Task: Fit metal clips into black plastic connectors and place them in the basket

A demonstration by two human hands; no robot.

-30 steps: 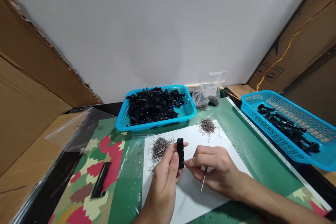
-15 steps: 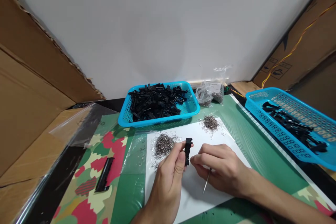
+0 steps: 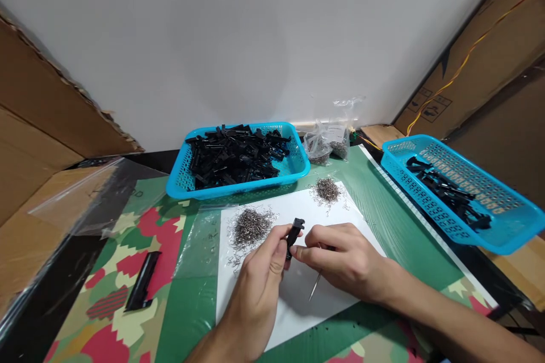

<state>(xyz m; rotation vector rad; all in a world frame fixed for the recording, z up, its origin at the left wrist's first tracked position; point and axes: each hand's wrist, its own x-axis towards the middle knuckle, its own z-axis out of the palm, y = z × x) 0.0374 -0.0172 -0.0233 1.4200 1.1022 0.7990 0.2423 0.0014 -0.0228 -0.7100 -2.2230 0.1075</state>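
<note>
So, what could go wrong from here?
The narrow black part is held up in the left hand, so it might twist or slip if the right hand pushes against it. The slim metal tool sticks out below the right hand and could catch on something. The pile of small metal pieces lies loose beside the left hand; a nudge might scatter it across the white sheet.

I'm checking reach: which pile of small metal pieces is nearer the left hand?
The larger pile, on the white paper just beyond the left hand; the smaller pile lies by the paper's far right corner.
</note>
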